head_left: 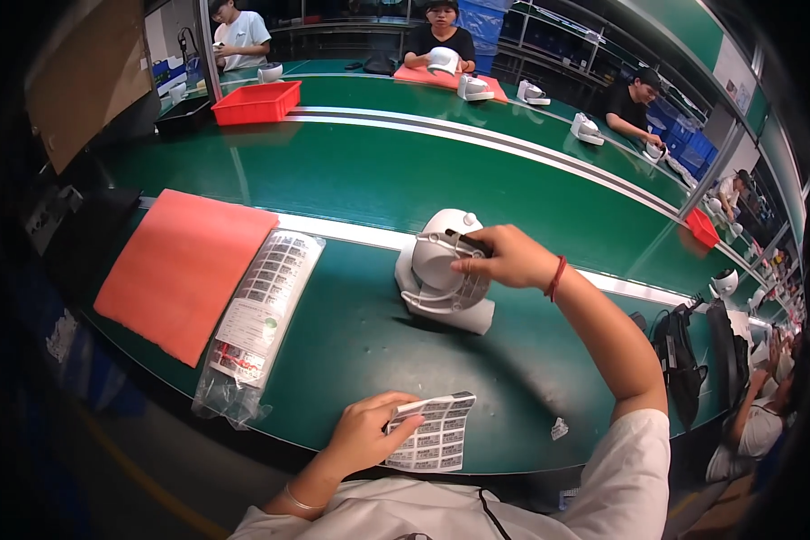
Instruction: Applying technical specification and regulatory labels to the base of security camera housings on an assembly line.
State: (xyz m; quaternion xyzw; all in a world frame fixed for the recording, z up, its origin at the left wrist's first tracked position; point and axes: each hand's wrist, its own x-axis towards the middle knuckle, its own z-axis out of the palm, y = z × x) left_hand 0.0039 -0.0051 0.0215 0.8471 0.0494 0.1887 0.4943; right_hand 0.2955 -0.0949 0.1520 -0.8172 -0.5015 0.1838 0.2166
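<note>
Left hand: closed on 1 label sheet, thumb on the printed face, at the table's near edge, close to my body. Right hand: on the upper right of the white appliance, fingers bent at a dark part, thumb against the grey side. Cannot tell whether it grips or only presses.

Key relation: the appliance lies ahead of the sheet and almost in line with it, bare green tabletop between the 2. My right hand is the nearer, already touching; my left is well apart, down and left of it. The long axis of the appliance's base slants from upper left to lower right, toward my right forearm.

Left of the appliance: 1 clear bag of label sheets, beside 1 orange foam sheet. Right of the label sheet: 1 pale scrap.
</note>
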